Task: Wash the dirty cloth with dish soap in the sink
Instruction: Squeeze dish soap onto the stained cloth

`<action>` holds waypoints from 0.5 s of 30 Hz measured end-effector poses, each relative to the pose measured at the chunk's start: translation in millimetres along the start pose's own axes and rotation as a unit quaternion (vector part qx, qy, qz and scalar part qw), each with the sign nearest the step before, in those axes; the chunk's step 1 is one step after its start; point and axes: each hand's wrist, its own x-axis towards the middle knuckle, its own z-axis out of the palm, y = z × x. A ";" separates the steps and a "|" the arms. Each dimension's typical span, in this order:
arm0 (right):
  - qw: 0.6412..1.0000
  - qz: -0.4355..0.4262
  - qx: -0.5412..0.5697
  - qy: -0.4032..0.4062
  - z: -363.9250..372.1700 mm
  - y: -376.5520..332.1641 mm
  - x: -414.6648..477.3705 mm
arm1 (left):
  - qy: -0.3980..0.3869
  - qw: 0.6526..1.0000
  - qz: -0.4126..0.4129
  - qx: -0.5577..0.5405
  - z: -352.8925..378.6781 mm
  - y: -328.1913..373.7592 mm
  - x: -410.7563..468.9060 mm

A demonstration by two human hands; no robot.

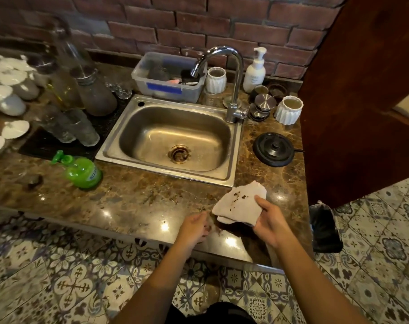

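Head cam: the right hand (268, 220) is wrapped around a folded off-white cloth with brown stains (239, 203), thumb on top. It's held above the brown marble counter (128, 197), at about 5 o'clock from the stainless steel sink (166, 170). The left hand (194, 226) sits just beside the cloth at its 8 o'clock, fingers loosely curled. It's too blurry to tell if it's got anything. A strip of smudged counter lies between cloth and basin.

Around the sink:
- 8 o'clock: a green plastic dish soap bottle (82, 171) on its side
- 2 o'clock: a curved chrome faucet (236, 66)
- 12 o'clock: a clear plastic tub with blue tape (168, 76)
- 3 o'clock: a round black kettle base (274, 148)
- 9 o'clock: clear drinking glasses (82, 127)
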 end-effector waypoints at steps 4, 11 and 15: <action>0.997 0.002 0.025 -0.070 55.2 19.9 -8.1 | -0.016 0.992 -0.043 -0.121 -33.4 -1.5 -6.3; 0.983 0.039 0.016 -0.177 176.5 83.6 -12.3 | -0.089 0.894 0.009 -0.440 -99.2 25.2 -37.8; 0.974 0.065 0.010 -0.217 242.8 131.9 -13.4 | -0.068 0.831 0.094 -0.545 -170.9 52.1 -55.7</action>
